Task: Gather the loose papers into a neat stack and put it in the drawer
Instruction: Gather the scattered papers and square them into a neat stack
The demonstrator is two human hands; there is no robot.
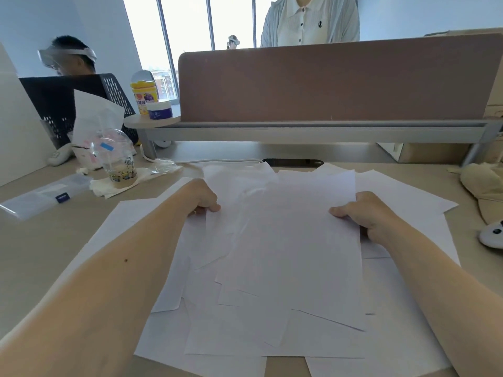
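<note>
Several loose white paper sheets (285, 254) lie overlapping and askew across the middle of the desk (54, 240). My left hand (202, 198) grips the left edge of the upper sheets, thumb on top and fingers curled underneath. My right hand (359, 210) grips their right edge the same way, thumb pressing on the top sheet. The held sheets are slightly raised between the two hands. More sheets spread out beneath, to the left, the right and the near edge. No drawer is in view.
A brown divider panel (326, 77) with a grey shelf closes the back. At the left stand a plastic cup (119, 161) on tissue, a clear box (43, 197) and jars (144, 93). A beige soft toy (484, 191) lies at the right. Two people sit beyond.
</note>
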